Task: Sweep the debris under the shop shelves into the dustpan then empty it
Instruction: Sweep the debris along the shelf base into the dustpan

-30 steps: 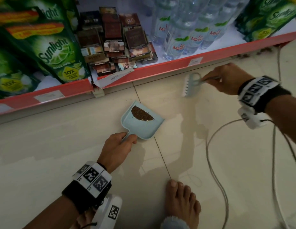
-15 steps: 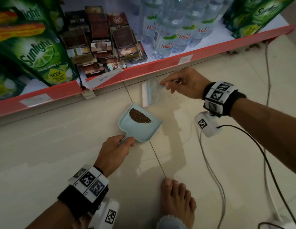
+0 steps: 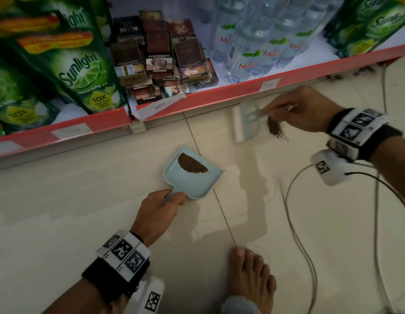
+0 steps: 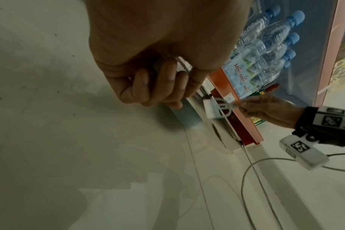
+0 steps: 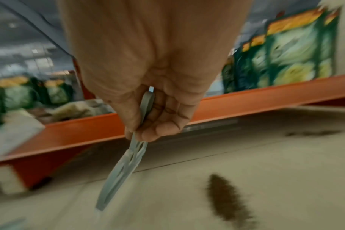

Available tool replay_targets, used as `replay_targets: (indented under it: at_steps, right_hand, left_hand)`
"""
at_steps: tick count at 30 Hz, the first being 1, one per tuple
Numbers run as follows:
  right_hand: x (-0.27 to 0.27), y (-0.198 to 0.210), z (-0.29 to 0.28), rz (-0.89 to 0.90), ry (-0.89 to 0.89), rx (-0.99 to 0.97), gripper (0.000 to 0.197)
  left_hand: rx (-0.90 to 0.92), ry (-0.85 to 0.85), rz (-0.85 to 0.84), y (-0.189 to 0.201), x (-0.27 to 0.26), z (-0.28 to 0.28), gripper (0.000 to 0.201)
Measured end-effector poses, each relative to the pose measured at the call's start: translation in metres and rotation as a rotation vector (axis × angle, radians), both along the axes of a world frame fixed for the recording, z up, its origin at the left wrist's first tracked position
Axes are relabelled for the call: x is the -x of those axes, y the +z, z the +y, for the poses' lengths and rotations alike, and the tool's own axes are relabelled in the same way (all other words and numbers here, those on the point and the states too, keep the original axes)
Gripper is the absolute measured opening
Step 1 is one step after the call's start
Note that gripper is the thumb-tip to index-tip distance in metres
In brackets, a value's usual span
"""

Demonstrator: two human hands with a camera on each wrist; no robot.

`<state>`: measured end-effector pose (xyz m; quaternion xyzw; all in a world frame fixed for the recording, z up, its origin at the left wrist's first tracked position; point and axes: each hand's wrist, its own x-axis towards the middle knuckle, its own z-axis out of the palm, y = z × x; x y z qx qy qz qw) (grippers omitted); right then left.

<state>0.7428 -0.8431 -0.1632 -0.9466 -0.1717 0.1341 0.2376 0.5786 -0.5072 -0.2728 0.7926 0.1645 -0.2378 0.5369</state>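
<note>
Pale floor tiles (image 3: pixel 61 211) run under the red shelf edge (image 3: pixel 197 103). From the head view, your left hand (image 3: pixel 158 211) grips the dustpan (image 3: pixel 192 177) handle; debris (image 3: pixel 276 129) lies near the shelf. At the right wrist, your right hand (image 5: pixel 158 93) clasps the brush (image 5: pixel 124 169) handle.

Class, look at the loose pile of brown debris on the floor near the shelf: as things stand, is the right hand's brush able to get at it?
Probably yes. The right hand grips the brush beside the loose debris, with bare floor between.
</note>
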Motion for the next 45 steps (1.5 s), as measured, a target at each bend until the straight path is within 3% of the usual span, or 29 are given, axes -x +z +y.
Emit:
replay_targets:
  at_steps: [4, 10, 16, 20, 25, 29, 34, 39, 45]
  right_hand:
    - [0.001, -0.014, 0.078, 0.096, 0.139, -0.235, 0.027]
    - [0.006, -0.042, 0.151, 0.183, 0.116, -0.245, 0.029]
    - [0.006, -0.028, 0.101, -0.033, 0.215, 0.1, 0.022]
    - [0.006, -0.01, 0.039, -0.139, 0.125, 0.207, 0.02]
    - [0.013, -0.008, 0.031, -0.089, 0.058, -0.018, 0.018]
    - [0.016, -0.027, 0.079, 0.031, 0.036, -0.257, 0.024]
    - [0.014, -0.047, 0.14, 0.161, 0.091, -0.377, 0.026]
    - [0.015, -0.054, 0.146, 0.097, 0.184, -0.126, 0.022]
    - [0.007, -0.034, 0.056, -0.064, 0.143, 0.11, 0.019]
  left_hand:
    - [-0.013, -0.003, -0.003, 0.004, 0.008, 0.001, 0.032]
    - [-0.005, 0.004, -0.013, 0.008, 0.027, 0.0, 0.044]
    - [-0.027, 0.001, -0.057, 0.011, 0.03, 0.005, 0.039]
    - [-0.021, 0.009, -0.08, 0.015, 0.027, 0.007, 0.041]
    - [-0.078, -0.029, -0.122, 0.013, 0.025, 0.004, 0.034]
    - [-0.091, -0.092, -0.128, 0.011, 0.03, -0.004, 0.037]
    - [-0.08, -0.109, -0.105, 0.007, 0.044, -0.011, 0.044]
    - [-0.076, -0.1, -0.106, 0.008, 0.048, -0.012, 0.047]
    - [-0.113, -0.082, -0.116, 0.005, 0.041, -0.003, 0.046]
